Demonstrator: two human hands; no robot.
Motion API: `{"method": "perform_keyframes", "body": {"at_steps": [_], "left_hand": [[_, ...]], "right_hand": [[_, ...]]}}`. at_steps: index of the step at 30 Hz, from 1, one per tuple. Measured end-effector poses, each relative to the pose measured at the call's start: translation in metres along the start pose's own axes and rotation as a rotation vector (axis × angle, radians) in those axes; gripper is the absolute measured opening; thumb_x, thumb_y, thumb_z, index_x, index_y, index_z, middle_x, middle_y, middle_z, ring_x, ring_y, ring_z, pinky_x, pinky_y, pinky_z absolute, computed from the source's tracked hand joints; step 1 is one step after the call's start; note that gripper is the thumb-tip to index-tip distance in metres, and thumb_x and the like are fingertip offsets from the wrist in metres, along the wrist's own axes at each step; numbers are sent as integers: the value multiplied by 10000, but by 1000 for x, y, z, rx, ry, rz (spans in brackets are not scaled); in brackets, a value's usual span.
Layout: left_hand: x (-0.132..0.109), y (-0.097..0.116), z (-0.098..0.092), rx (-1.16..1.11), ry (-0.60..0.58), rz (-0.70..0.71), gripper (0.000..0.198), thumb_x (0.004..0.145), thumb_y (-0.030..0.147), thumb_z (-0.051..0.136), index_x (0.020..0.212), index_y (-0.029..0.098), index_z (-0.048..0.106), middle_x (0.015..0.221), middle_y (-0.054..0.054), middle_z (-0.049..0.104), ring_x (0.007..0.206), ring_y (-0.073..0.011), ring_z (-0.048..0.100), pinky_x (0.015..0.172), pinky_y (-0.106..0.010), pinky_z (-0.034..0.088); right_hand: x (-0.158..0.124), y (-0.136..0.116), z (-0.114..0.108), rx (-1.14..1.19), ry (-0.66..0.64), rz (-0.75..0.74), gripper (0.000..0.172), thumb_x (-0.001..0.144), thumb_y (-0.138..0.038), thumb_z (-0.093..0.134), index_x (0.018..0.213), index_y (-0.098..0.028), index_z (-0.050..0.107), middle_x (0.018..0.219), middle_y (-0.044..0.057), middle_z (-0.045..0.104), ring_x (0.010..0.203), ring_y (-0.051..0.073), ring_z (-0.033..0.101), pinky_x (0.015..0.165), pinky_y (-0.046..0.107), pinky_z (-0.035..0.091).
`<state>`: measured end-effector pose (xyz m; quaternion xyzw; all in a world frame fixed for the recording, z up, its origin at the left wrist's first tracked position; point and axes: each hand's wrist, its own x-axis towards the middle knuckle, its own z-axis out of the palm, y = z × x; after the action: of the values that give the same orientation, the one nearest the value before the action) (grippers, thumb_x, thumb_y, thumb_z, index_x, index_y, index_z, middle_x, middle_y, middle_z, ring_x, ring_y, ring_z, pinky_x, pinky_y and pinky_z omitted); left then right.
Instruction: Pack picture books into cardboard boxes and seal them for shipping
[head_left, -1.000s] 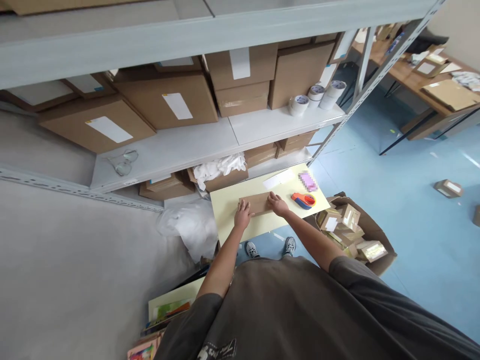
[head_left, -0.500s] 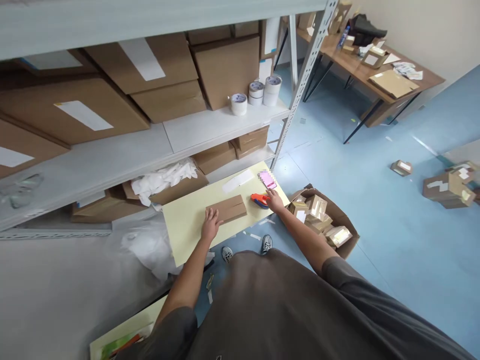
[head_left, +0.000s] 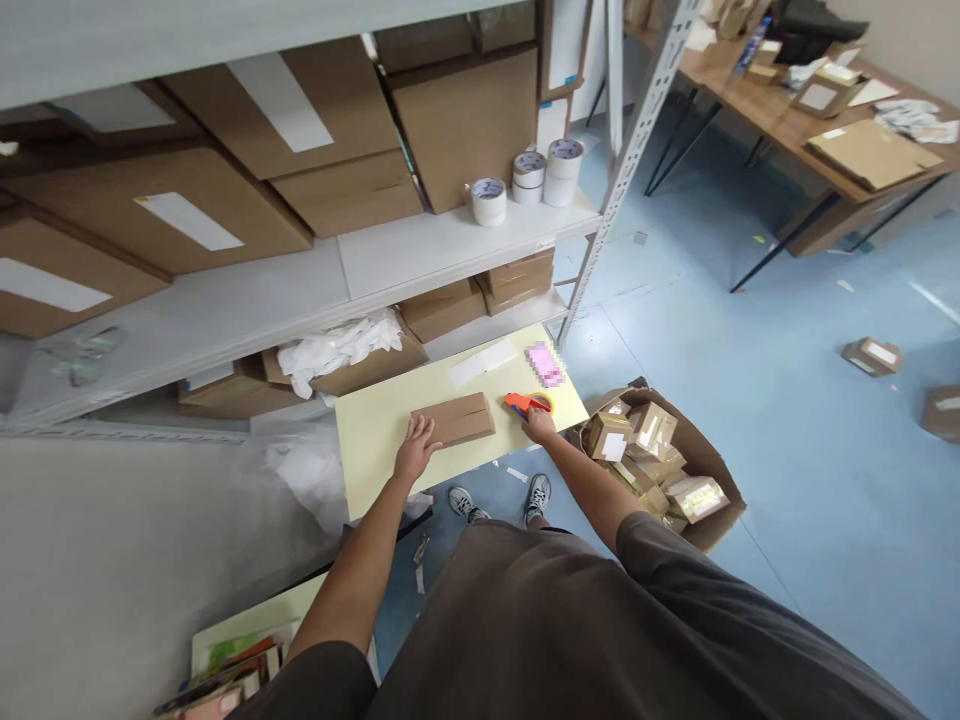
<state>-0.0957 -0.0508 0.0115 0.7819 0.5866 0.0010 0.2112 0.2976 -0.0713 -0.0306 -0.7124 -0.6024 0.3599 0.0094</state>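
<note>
A flat closed cardboard box [head_left: 456,419] lies on a pale yellow tabletop [head_left: 375,455]. My left hand [head_left: 417,447] rests on its left end, fingers spread. To the right of the box, my right hand [head_left: 538,426] is wrapped round an orange and blue tape dispenser [head_left: 519,403] with a yellow-rimmed roll. The dispenser's front points left, towards the box, with a small gap between them. Behind it lies a pink, pixelated flat thing [head_left: 545,364], and a white paper strip [head_left: 482,362] lies near the far edge.
A large carton [head_left: 720,490] full of small taped boxes stands on the floor at the right. Ahead, a metal shelf [head_left: 450,250] carries big cartons and several tape rolls [head_left: 489,203]. White plastic [head_left: 337,350] spills from a lower box. A wooden table [head_left: 757,110] stands far right.
My right hand has closed round the tape dispenser and lifted or turned it, so its yellow-rimmed roll now shows. My left hand stays on the box. The view has shifted slightly.
</note>
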Motion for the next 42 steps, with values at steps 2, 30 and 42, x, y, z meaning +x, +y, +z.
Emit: {"method": "perform_keyframes", "body": {"at_steps": [2, 30, 42], "left_hand": [[-5, 6, -1, 8, -8, -15, 635, 1041, 426, 580, 1629, 206, 492, 1756, -131, 328, 1665, -352, 174, 1288, -520, 360], [-20, 18, 7, -233, 66, 29, 622, 1054, 358, 566, 1653, 235, 452, 1779, -116, 288, 1683, -325, 97, 1191, -494, 473], [-13, 33, -18, -353, 134, -86, 564, 963, 358, 708, 1503, 208, 647, 1675, -144, 481, 1624, -366, 308, 1270, -540, 367]], "right_hand": [[8, -2, 6, 0, 25, 57, 456, 997, -318, 609, 1398, -101, 620, 1395, 247, 672, 1343, 360, 616, 1161, 455, 421], [-17, -150, -79, 458, -489, -329, 653, 652, -709, 899, 955, -170, 688, 851, 57, 738, 755, 204, 692, 656, 294, 555], [-8, -146, -93, 442, -531, -353, 642, 593, -667, 929, 924, -167, 699, 817, 42, 711, 703, 174, 642, 620, 272, 526]]}}
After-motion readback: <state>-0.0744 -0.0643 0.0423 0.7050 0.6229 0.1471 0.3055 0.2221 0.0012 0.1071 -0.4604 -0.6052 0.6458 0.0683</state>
